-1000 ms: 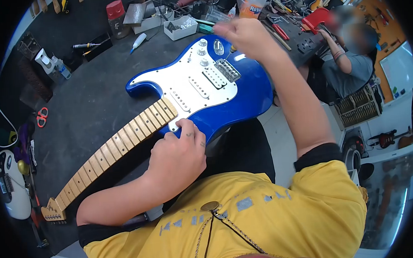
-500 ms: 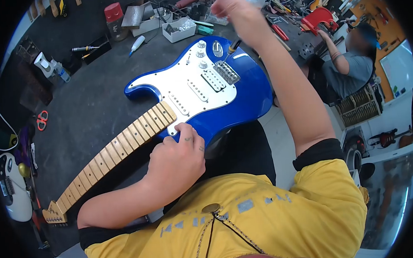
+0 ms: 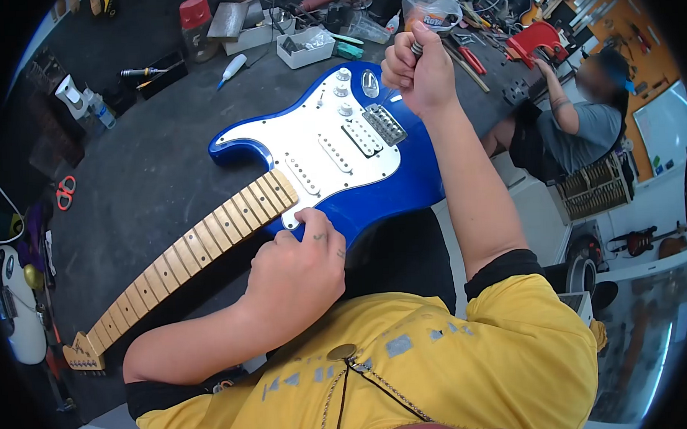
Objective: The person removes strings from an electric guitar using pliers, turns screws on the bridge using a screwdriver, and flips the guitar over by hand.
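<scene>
A blue electric guitar [image 3: 410, 154] with a white pickguard [image 3: 275, 137] lies face up on the dark bench, its maple neck [image 3: 184, 256] pointing to the lower left. My left hand [image 3: 299, 258] grips the body's edge beside the neck joint, fingers curled, index finger by the pickguard corner. Above the metal bridge [image 3: 386, 125], my right hand [image 3: 423, 77] is closed around a screwdriver [image 3: 417, 49]. Only a silver, ridged end of it shows at the top of the fist; the handle is mostly hidden, and I cannot tell whether the tip touches a screw.
Behind the guitar stand a white parts box [image 3: 306, 47], a white-bodied tool with a blue tip [image 3: 232, 70] and a plastic bag [image 3: 432, 7]. Orange scissors [image 3: 66, 193] lie to the left. At right, a co-worker [image 3: 577, 127] sits holding a red guitar body [image 3: 535, 43].
My right hand has come down from above and closed around the screwdriver that stood by the bridge. The left hand keeps its hold, and the view has shifted slightly.
</scene>
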Available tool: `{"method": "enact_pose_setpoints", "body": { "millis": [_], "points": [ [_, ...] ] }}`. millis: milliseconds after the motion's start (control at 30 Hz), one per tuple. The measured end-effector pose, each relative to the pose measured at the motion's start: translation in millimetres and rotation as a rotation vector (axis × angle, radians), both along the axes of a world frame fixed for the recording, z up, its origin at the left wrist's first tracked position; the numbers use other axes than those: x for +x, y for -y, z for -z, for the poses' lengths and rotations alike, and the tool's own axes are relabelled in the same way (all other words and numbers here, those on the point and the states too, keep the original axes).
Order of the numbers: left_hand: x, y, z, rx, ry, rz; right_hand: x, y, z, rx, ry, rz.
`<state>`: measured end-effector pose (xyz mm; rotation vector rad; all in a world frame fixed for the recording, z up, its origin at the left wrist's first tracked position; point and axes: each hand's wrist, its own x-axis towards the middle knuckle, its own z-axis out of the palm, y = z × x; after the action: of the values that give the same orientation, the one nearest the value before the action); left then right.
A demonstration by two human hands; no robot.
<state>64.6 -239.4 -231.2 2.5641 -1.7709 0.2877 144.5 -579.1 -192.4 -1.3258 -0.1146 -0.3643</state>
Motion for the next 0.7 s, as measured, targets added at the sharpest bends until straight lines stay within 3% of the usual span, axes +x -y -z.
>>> {"method": "enact_pose_setpoints", "body": {
  "millis": [700],
  "points": [
    [7, 4, -5, 0.041, -0.062, 0.008, 6, -5, 32, -0.001, -0.019, 0.044]
  ]
}}
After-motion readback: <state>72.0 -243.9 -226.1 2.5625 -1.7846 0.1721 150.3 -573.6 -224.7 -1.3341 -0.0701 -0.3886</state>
